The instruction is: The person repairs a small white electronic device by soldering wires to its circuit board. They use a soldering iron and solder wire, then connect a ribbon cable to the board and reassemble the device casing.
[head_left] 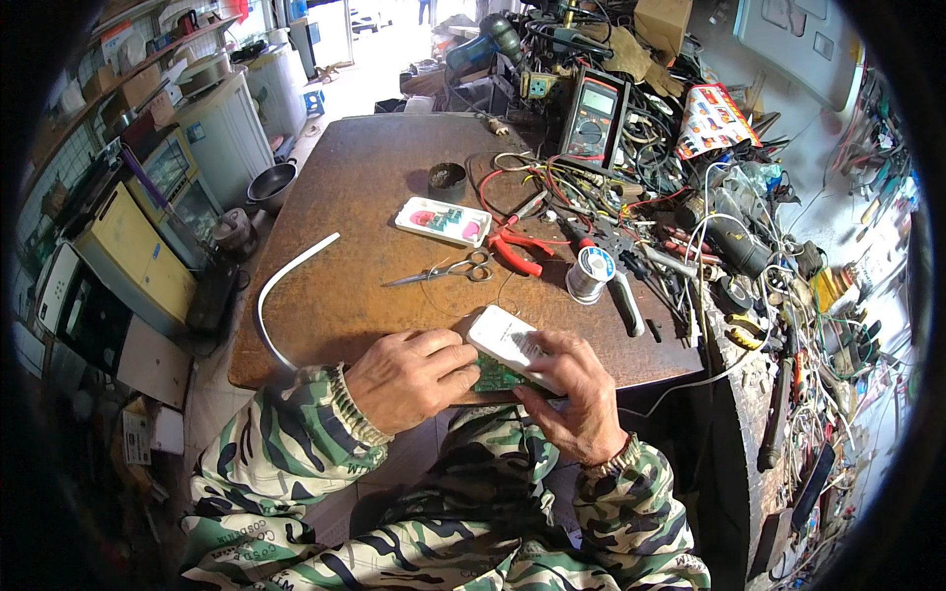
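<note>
White case (501, 335) was between the 2 hands, at the near edge of the table (345, 187). The brown tabletop ran away from the person; a meter (592, 123) leaned among wires at far right. Left hand (412, 380): fingers curled, close together; thumb hidden, so whether it pinched anything could not be told. Right hand (574, 396): pinched the case's near-right end, fingers over the top, thumb low. Case long axis slanted from far left to near right, 1 end toward the right palm; right hand was nearer, in contact. Beyond it: white tray (439, 237) with small parts, scissors (452, 271), and, to the right, solder spool (589, 280). Green board (490, 378), partly covered, showed below the case on its left-hand side, just beside the left fingertips.
</note>
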`<control>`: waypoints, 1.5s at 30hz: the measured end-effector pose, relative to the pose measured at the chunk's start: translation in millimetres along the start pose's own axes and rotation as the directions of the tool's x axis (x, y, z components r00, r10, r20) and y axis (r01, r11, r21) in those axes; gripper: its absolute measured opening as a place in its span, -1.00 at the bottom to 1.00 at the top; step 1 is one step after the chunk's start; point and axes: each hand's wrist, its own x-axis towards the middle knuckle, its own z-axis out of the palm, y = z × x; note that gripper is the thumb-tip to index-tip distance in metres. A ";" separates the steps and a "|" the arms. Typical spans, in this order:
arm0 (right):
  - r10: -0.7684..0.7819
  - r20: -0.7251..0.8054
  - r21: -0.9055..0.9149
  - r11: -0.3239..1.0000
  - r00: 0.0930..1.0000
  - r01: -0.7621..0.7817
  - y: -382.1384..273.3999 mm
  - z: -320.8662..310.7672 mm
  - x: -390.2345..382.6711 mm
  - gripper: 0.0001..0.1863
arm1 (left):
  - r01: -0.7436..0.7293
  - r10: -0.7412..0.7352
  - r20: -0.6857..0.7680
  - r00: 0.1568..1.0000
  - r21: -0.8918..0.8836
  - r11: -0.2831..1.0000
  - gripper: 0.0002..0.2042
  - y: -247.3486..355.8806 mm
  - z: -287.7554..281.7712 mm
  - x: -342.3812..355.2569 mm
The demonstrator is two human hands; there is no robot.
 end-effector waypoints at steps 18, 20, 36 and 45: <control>0.182 -0.149 -0.270 0.938 0.972 -0.217 -6.5 6.7 11.0 -0.53 | 0.008 -0.009 -0.058 0.998 -0.014 1.000 -0.77 -2.2 6.5 0.3; 0.165 -0.157 -0.242 0.950 0.974 -0.200 -5.7 8.6 8.2 -0.54 | 0.015 -0.016 -0.063 0.998 -0.026 1.000 -0.77 -2.2 7.7 -1.0; -0.089 -0.202 -0.505 0.863 0.975 -0.026 -32.3 22.5 -22.1 -0.56 | 0.135 -0.147 -0.165 0.975 -0.084 0.987 -0.73 -1.9 5.5 -3.0; -0.047 -0.188 -0.483 0.874 0.981 -0.051 -20.3 27.7 -27.5 -0.67 | 0.193 -0.209 -0.083 0.974 -0.168 0.967 -0.80 -8.9 7.7 -8.3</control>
